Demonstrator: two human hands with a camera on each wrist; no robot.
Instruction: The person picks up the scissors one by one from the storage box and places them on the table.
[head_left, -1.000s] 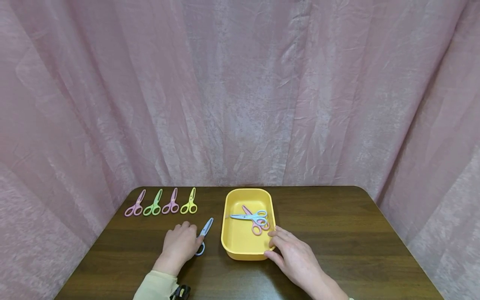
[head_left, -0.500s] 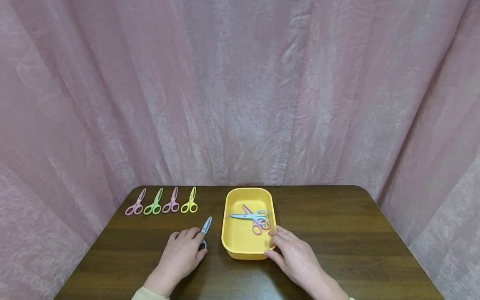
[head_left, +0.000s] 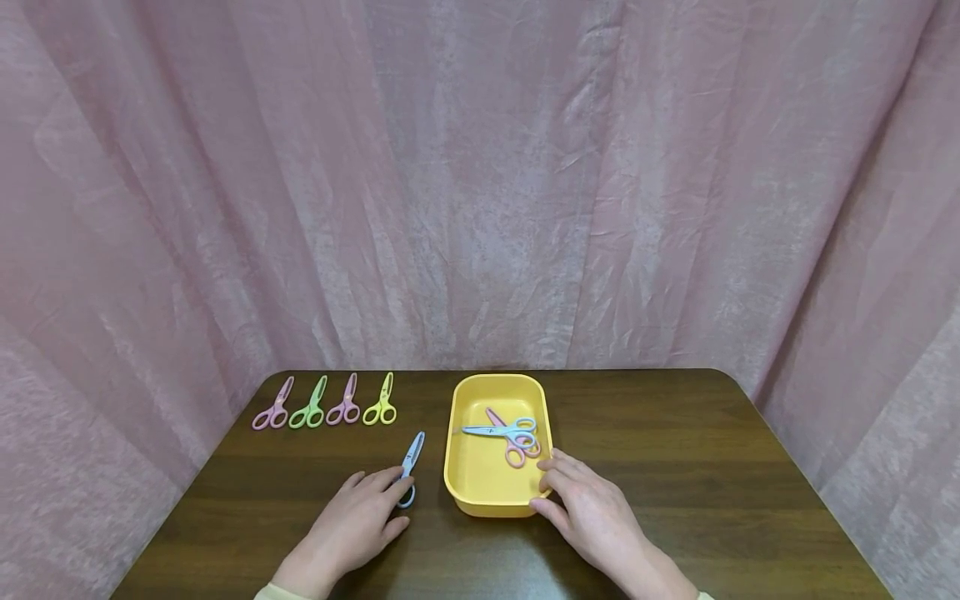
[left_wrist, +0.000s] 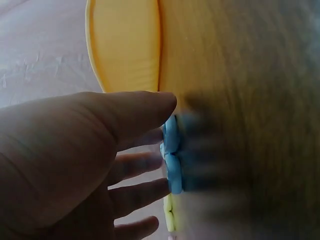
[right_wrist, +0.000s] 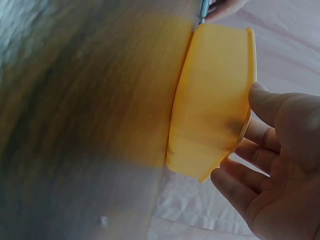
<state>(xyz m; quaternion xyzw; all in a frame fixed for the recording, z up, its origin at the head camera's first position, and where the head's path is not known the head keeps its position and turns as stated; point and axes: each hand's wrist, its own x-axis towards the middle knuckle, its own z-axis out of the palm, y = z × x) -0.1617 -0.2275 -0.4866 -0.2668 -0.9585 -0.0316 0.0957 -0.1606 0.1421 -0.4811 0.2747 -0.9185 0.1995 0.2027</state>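
A pair of light blue scissors (head_left: pixel 412 455) lies on the table left of the yellow tray (head_left: pixel 480 510), blades pointing away. My left hand (head_left: pixel 352 521) is at its handles, fingers extended and touching them, thumb held apart. In the left wrist view the blue handles (left_wrist: pixel 173 172) stand beside the fingertips. My right hand (head_left: pixel 592 512) holds the tray's near right corner, fingers over the rim; the right wrist view has the thumb (right_wrist: pixel 265 102) on that rim. Inside the tray, blue scissors (head_left: pixel 498 431) lie across pink scissors (head_left: pixel 514 457).
Along the back left of the brown table (head_left: pixel 675 450) lies a row of scissors: pinkish-purple (head_left: pixel 272 415), green (head_left: pixel 307 413), purple (head_left: pixel 344 410) and yellow (head_left: pixel 381 409). A pink curtain (head_left: pixel 480 183) hangs behind the table.
My left hand has drawn back toward the near edge, and its thumb has moved away from the blue scissors' handles. The scissors have barely shifted. My right hand stays on the tray.
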